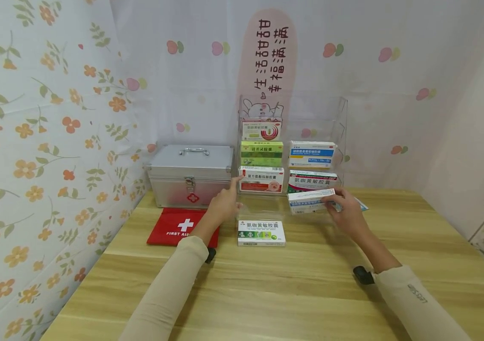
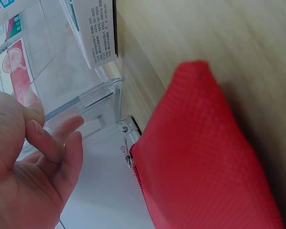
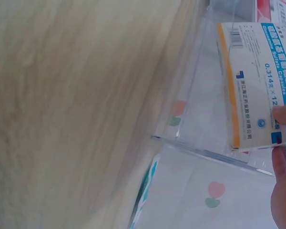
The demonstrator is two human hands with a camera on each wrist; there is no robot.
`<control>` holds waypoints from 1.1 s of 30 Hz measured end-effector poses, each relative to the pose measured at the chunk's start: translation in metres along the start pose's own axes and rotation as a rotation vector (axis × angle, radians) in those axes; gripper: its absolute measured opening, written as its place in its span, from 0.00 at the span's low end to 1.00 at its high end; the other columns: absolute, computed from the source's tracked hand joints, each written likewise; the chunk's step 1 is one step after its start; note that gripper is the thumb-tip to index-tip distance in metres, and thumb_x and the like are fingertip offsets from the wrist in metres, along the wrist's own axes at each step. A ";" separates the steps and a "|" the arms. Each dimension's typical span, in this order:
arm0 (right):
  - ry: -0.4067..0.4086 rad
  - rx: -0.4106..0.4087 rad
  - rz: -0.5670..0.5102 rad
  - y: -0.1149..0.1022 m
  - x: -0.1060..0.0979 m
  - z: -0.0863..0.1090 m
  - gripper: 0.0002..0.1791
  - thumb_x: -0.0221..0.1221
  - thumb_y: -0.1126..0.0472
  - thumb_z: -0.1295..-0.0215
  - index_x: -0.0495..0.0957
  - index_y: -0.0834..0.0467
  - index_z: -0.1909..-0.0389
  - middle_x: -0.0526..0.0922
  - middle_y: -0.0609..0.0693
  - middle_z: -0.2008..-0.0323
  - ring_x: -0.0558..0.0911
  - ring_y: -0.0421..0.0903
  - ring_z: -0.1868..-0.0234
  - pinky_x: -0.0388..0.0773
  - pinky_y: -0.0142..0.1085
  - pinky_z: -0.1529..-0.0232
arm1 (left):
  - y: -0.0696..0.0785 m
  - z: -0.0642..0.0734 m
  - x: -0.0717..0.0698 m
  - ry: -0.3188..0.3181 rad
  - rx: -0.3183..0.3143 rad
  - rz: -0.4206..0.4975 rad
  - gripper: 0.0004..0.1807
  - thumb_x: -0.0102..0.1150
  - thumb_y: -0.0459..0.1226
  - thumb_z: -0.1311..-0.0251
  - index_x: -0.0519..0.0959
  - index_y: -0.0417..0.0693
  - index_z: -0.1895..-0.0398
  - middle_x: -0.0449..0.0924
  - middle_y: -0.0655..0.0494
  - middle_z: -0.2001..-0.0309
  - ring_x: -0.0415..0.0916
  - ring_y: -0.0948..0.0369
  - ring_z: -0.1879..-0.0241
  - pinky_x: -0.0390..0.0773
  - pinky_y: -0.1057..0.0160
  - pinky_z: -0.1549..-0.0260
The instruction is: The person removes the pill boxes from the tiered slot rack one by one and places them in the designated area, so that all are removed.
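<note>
My right hand (image 1: 346,210) grips a white, blue and yellow medicine box (image 1: 305,201) by its right end, tilted in front of the lower tiers of a clear acrylic rack (image 1: 294,106). In the right wrist view, thumb and fingers pinch this glucosamine capsule box (image 3: 250,86). My left hand (image 1: 223,206) is at the rack's left side. Its index finger reaches to the left end of a red-and-white medicine box (image 1: 263,182); the other fingers are loosely bent and hold nothing, as the left wrist view shows. A white-and-green medicine box (image 1: 260,233) lies before the rack.
Left of the rack stands a silver metal case (image 1: 165,189), with a red first aid pouch (image 1: 162,227) before it. Several other boxes fill rack tiers, including a green one (image 1: 261,153) and a blue-and-white one (image 1: 312,154). Another flat item (image 1: 363,205) lies behind my right hand.
</note>
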State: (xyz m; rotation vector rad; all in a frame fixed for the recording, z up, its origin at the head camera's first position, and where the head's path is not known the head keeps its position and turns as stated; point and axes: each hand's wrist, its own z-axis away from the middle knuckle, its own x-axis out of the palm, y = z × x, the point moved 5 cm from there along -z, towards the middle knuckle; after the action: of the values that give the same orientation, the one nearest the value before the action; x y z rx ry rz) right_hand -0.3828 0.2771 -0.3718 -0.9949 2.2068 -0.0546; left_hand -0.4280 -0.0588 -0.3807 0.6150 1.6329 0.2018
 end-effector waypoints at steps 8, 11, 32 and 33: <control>0.033 -0.059 0.019 -0.015 -0.008 -0.004 0.11 0.65 0.79 0.45 0.83 0.62 0.65 0.76 0.67 0.47 0.76 0.64 0.48 0.75 0.53 0.59 | 0.000 0.000 0.002 -0.013 -0.012 0.012 0.50 0.66 0.36 0.37 0.41 0.67 0.23 0.74 0.50 0.78 0.70 0.57 0.81 0.73 0.60 0.79; 0.038 -0.088 0.031 -0.022 -0.011 -0.007 0.12 0.65 0.79 0.44 0.84 0.61 0.63 0.75 0.67 0.47 0.77 0.62 0.51 0.74 0.51 0.63 | 0.000 0.000 0.002 -0.017 -0.016 0.022 0.51 0.66 0.36 0.37 0.41 0.68 0.23 0.74 0.50 0.78 0.70 0.56 0.80 0.73 0.60 0.79; 0.098 -0.156 0.001 -0.043 -0.028 -0.001 0.16 0.67 0.81 0.50 0.84 0.64 0.61 0.75 0.66 0.46 0.79 0.60 0.50 0.71 0.22 0.58 | -0.002 0.002 0.002 0.018 0.018 -0.022 0.51 0.66 0.38 0.37 0.41 0.71 0.23 0.73 0.50 0.79 0.68 0.57 0.82 0.72 0.59 0.81; 0.101 -0.153 -0.010 -0.043 -0.029 0.000 0.16 0.67 0.82 0.50 0.84 0.64 0.61 0.76 0.66 0.46 0.79 0.59 0.51 0.70 0.20 0.57 | -0.003 0.003 0.001 0.022 0.018 -0.022 0.51 0.66 0.39 0.37 0.41 0.72 0.23 0.73 0.50 0.79 0.68 0.57 0.82 0.72 0.59 0.81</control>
State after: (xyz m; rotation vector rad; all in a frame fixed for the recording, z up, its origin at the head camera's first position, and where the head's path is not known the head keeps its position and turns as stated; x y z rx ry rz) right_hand -0.3420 0.2664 -0.3421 -1.1086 2.3260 0.0609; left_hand -0.4262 -0.0611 -0.3836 0.6101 1.6639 0.1780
